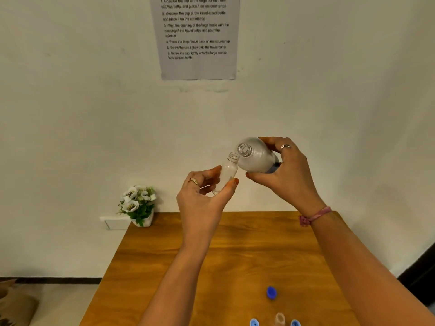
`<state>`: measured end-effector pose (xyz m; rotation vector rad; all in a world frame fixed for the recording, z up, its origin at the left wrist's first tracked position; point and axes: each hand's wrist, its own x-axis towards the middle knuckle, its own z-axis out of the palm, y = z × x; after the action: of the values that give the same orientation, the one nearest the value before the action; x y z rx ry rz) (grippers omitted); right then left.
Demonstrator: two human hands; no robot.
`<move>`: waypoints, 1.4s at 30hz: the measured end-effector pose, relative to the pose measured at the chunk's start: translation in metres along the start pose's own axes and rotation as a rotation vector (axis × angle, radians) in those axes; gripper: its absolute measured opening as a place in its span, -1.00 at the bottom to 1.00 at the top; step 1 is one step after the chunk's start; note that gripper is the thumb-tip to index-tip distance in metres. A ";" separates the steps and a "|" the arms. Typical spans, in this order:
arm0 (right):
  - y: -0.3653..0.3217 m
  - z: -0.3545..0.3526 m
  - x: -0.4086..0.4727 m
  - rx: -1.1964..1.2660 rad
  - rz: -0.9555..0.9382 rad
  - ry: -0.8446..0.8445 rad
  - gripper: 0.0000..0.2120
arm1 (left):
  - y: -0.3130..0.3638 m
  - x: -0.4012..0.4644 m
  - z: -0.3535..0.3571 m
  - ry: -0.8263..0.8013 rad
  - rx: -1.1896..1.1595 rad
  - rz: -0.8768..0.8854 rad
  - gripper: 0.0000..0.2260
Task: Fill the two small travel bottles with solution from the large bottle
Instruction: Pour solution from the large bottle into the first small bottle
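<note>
Now I hold both bottles up in the air, well above the wooden table point(235, 255). My left hand point(202, 198) is closed around the small travel bottle point(226, 173), with the thumb on one side and the fingers on the other, and its open neck points up and a little to the right. My right hand point(287, 170) is wrapped around the large bottle point(255, 156), which is tilted strongly, so its open mouth comes just beside the mouth of the small one. The two hands are near each other but they do not touch.

I judge that I am at the pouring step for one travel bottle. Both held bottles have no cap. I cannot see a stream of liquid between the two mouths, and I cannot tell how full the small bottle is, because its wall is cloudy.

Below my right forearm, on the table, a blue cap point(271, 292) lies alone. Lower, at the picture edge, stands another small bottle point(280, 321), with two more blue caps, one point(254, 322) on its left and the other cap point(295, 323) on its right. It looks open, but it is cut off, so I am not sure. It seems to be the second travel bottle, and whether it holds solution yet I cannot tell. After the filling, closing all the bottles is left.
</note>
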<state>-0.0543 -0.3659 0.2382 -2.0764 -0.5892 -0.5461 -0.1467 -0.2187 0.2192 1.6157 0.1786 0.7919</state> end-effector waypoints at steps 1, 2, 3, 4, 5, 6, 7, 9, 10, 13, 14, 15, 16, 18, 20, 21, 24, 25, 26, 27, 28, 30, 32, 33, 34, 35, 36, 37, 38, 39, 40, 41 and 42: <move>-0.002 -0.002 0.002 -0.006 -0.013 0.007 -0.33 | 0.003 0.000 0.000 0.005 -0.007 0.007 -0.71; -0.003 -0.003 0.004 -0.012 -0.026 0.014 -0.34 | 0.005 0.001 0.001 0.012 -0.013 0.018 -0.71; -0.005 -0.005 0.006 -0.017 -0.039 0.023 -0.35 | 0.008 0.001 0.001 0.019 -0.016 0.030 -0.71; -0.007 -0.006 0.008 -0.025 -0.051 0.032 -0.35 | 0.010 0.002 0.002 0.025 -0.019 0.039 -0.71; -0.009 -0.008 0.010 -0.032 -0.065 0.044 -0.36 | 0.012 0.003 0.002 0.029 -0.024 0.045 -0.71; -0.010 -0.009 0.011 -0.038 -0.079 0.056 -0.37 | 0.013 0.004 0.003 0.032 -0.028 0.044 -0.71; -0.012 -0.011 0.013 -0.043 -0.094 0.068 -0.37 | 0.015 0.004 0.003 0.034 -0.032 0.044 -0.72; -0.014 -0.013 0.015 -0.064 -0.121 0.088 -0.38 | 0.017 0.005 0.004 0.041 -0.038 0.048 -0.72; -0.016 -0.014 0.017 -0.080 -0.134 0.096 -0.38 | 0.018 0.006 0.004 0.044 -0.042 0.051 -0.72; -0.019 -0.017 0.019 -0.119 -0.168 0.121 -0.39 | 0.021 0.007 0.005 0.049 -0.049 0.056 -0.72; -0.020 -0.018 0.020 -0.126 -0.180 0.130 -0.39 | 0.022 0.007 0.005 0.050 -0.048 0.056 -0.72; -0.021 -0.018 0.021 -0.132 -0.191 0.136 -0.39 | 0.022 0.007 0.005 0.051 -0.050 0.056 -0.72; -0.021 -0.019 0.021 -0.138 -0.201 0.140 -0.39 | 0.023 0.007 0.006 0.052 -0.053 0.056 -0.72; -0.022 -0.021 0.022 -0.153 -0.216 0.147 -0.40 | 0.024 0.006 0.006 0.054 -0.052 0.058 -0.72; -0.023 -0.022 0.022 -0.172 -0.232 0.157 -0.39 | 0.024 0.006 0.006 0.057 -0.047 0.065 -0.72; -0.023 -0.022 0.022 -0.183 -0.239 0.161 -0.38 | 0.024 0.006 0.006 0.059 -0.043 0.068 -0.71; -0.023 -0.022 0.023 -0.212 -0.258 0.176 -0.38 | 0.025 0.006 0.006 0.067 -0.033 0.073 -0.71; -0.023 -0.022 0.023 -0.217 -0.261 0.183 -0.38 | 0.025 0.006 0.006 0.071 -0.035 0.074 -0.71; -0.024 -0.022 0.023 -0.222 -0.267 0.190 -0.38 | 0.025 0.006 0.006 0.075 -0.039 0.076 -0.71; -0.024 -0.022 0.023 -0.229 -0.273 0.197 -0.38 | 0.025 0.006 0.006 0.077 -0.042 0.077 -0.71; -0.025 -0.023 0.024 -0.241 -0.283 0.205 -0.38 | 0.025 0.006 0.006 0.076 -0.045 0.075 -0.71; -0.027 -0.024 0.024 -0.273 -0.305 0.223 -0.38 | 0.026 0.006 0.006 0.073 -0.050 0.069 -0.71; -0.029 -0.024 0.024 -0.305 -0.324 0.239 -0.39 | 0.026 0.005 0.005 0.072 -0.053 0.067 -0.71; -0.029 -0.024 0.024 -0.319 -0.332 0.246 -0.39 | 0.026 0.005 0.005 0.073 -0.059 0.065 -0.71; -0.030 -0.024 0.024 -0.328 -0.338 0.249 -0.39 | 0.026 0.005 0.004 0.073 -0.063 0.062 -0.71; -0.030 -0.024 0.024 -0.331 -0.342 0.250 -0.39 | 0.026 0.005 0.004 0.073 -0.065 0.061 -0.72; -0.030 -0.024 0.024 -0.332 -0.344 0.251 -0.39 | 0.026 0.005 0.004 0.073 -0.064 0.062 -0.71; -0.030 -0.024 0.025 -0.333 -0.348 0.252 -0.39 | 0.026 0.005 0.004 0.073 -0.062 0.063 -0.71; -0.030 -0.024 0.025 -0.335 -0.351 0.254 -0.39 | 0.026 0.005 0.004 0.073 -0.062 0.064 -0.71; -0.030 -0.024 0.025 -0.334 -0.353 0.257 -0.39 | 0.025 0.005 0.004 0.072 -0.062 0.065 -0.71; -0.030 -0.025 0.025 -0.331 -0.353 0.257 -0.38 | 0.025 0.005 0.004 0.071 -0.062 0.064 -0.71; -0.030 -0.024 0.025 -0.328 -0.354 0.257 -0.38 | 0.025 0.005 0.004 0.069 -0.061 0.063 -0.71; -0.030 -0.024 0.025 -0.329 -0.355 0.257 -0.38 | 0.025 0.005 0.005 0.068 -0.061 0.063 -0.71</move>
<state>-0.0562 -0.3661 0.2842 -2.1647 -0.7602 -1.1631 -0.1483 -0.2253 0.2441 1.5440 0.1511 0.8933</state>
